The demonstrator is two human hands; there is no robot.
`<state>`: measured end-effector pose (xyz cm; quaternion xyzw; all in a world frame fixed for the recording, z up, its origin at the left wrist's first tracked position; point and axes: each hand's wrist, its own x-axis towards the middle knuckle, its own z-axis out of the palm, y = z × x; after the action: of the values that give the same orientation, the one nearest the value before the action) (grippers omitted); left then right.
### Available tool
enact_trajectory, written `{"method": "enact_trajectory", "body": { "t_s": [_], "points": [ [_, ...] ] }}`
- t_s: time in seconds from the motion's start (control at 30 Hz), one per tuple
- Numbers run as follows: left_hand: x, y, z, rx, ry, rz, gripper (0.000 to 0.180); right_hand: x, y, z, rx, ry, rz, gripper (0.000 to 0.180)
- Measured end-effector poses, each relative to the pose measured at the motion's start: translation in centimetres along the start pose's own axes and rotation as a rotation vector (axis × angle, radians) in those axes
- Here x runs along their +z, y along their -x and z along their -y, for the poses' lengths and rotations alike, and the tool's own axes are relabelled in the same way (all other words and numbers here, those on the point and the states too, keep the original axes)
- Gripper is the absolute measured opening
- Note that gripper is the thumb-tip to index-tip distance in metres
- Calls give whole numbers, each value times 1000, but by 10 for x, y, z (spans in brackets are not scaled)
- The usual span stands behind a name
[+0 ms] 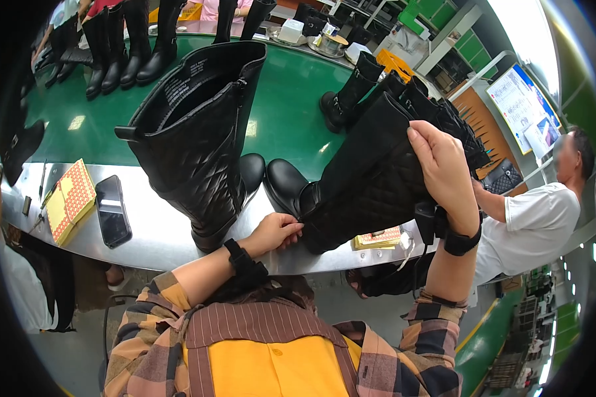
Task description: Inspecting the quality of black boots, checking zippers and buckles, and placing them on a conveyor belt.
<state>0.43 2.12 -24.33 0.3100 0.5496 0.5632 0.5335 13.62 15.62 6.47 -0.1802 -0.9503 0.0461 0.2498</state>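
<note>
Head view: right hand (437,155) pinches a black boot (377,175) high up — left hand (275,233), nearly closed, at its ankle (319,225), hold unclear.

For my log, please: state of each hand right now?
Right hand: closed, holding the top edge of a black boot.
Left hand: closed at that boot's ankle; anything held cannot be told.

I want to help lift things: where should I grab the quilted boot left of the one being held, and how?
Probably pinch the top rim of that quilted boot from above: it stands upright, its thin-walled top wide open. The small loop jutting left may help steady it.
</note>
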Motion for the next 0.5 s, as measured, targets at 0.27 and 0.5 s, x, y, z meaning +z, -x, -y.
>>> {"method": "enact_trajectory", "body": {
  "t_s": [0.27, 0.5],
  "points": [
    [1, -1, 2, 25, 13, 4, 22, 7, -1, -12, -74, -173, -145, 25],
    [2, -1, 3, 24, -15, -24, 23, -5, 0, -10, 54, -478, -295, 27]
  ]
}}
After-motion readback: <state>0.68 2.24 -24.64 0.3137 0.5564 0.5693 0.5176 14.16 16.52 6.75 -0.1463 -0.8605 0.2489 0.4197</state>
